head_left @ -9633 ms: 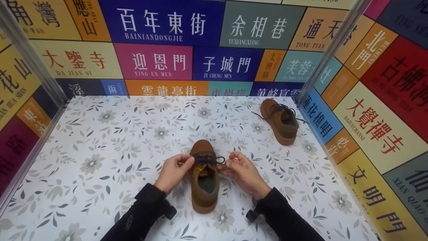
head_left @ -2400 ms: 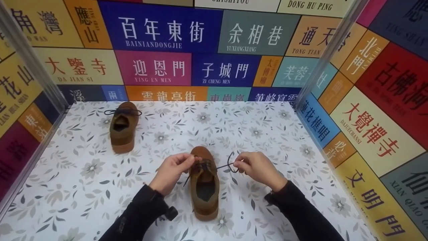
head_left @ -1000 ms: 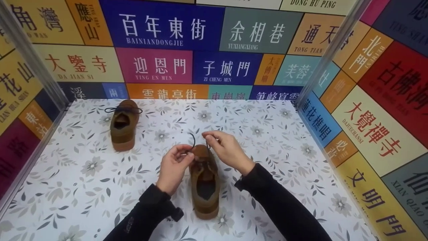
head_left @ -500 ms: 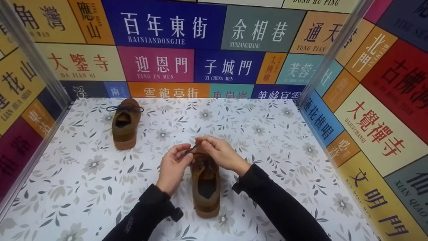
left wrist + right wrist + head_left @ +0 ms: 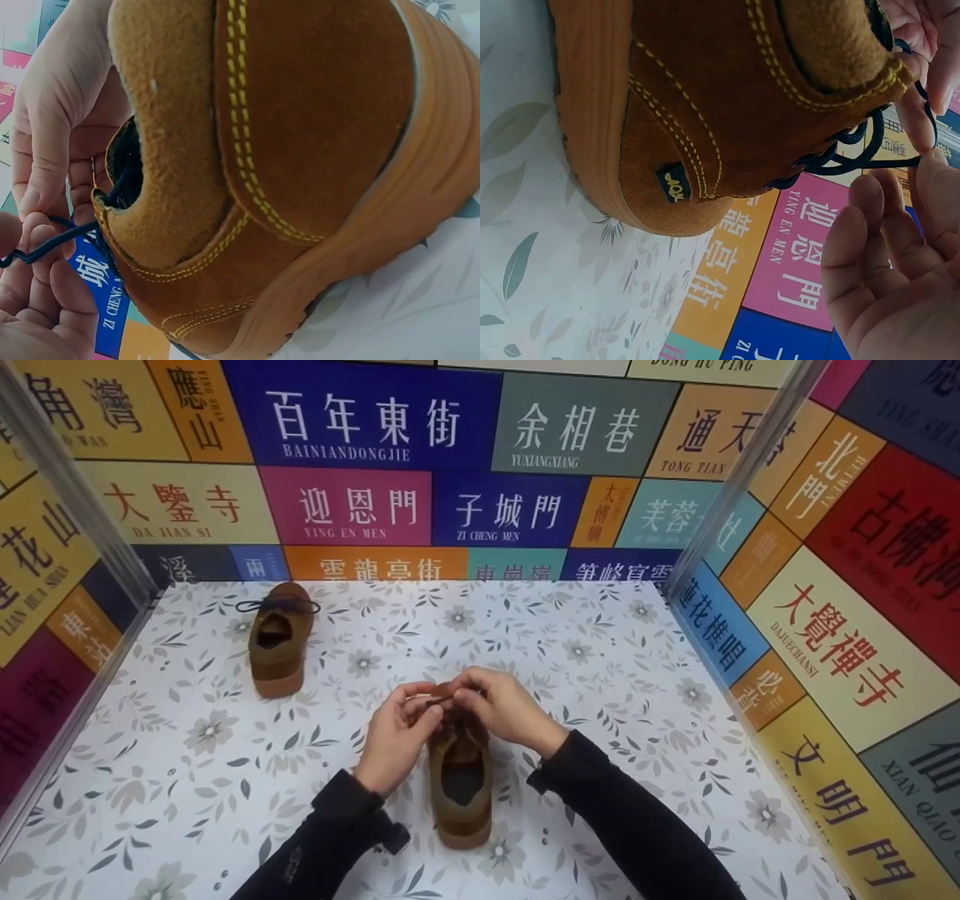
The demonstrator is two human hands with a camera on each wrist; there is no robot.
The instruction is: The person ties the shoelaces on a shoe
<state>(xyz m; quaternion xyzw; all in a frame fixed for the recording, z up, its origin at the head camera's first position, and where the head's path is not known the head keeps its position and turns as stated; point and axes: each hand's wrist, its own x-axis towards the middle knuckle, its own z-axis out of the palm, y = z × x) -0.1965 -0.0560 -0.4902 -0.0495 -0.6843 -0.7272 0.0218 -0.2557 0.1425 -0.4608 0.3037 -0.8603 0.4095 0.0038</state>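
A brown suede shoe (image 5: 463,810) stands upright on the floral surface, toe pointing away, between my hands. My left hand (image 5: 396,731) is at the left of its lacing, thumb and fingers pinching a dark blue shoelace (image 5: 51,241). My right hand (image 5: 504,709) is over the toe end and pinches the lace too, its fingertips meeting the left ones. In the right wrist view the lace (image 5: 870,163) runs from the eyelets to the right thumb, and a strand passes between both hands. The hands hide the lacing in the head view.
A second brown shoe (image 5: 279,649), its laces tied in a bow, stands at the back left. White floral cloth (image 5: 600,780) covers the table. Colourful panels with lettering (image 5: 367,420) wall in the back and sides.
The second shoe, with loose laces at the back right 9.6 s ago, is replaced by a bow-tied one at back left. Lately my right hand came from the right across the toe to my left.
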